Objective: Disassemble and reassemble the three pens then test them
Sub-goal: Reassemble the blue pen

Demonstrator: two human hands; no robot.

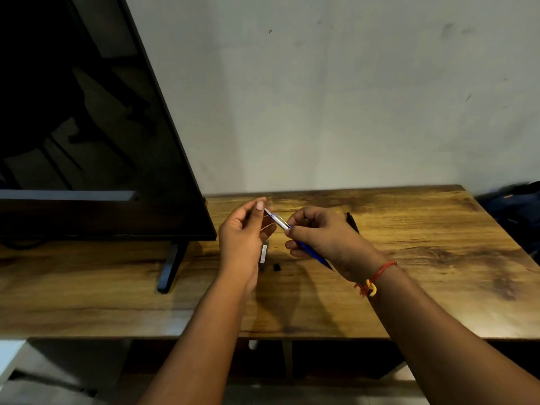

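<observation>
You hold a blue pen [295, 237] with both hands above the wooden table [409, 258], near its far edge and a little left of the middle. Your right hand [327, 244] is closed around the blue barrel; the fingers curl over it and the thumb presses from the side, and the dark lower end of the pen comes out under the palm, pointing toward the near right. Your left hand [242, 232] takes the other end: thumb and forefinger pinch the thin white tip part above the silver section, while the other fingers stay loosely bent and hold nothing that I can see. The pen is tilted, its silver end up and to the left.

Under your hands, on the table, lies a small silver piece [264, 254], and just beside it to the right a small black piece [276, 267]. Behind your right hand, closer to the far edge, a dark pen [352, 220] lies on the wood, partly hidden. A red thread bracelet [377, 276] is on your right wrist. At the left side of the table stands a dark television [87, 127] on its black foot [171, 267].
</observation>
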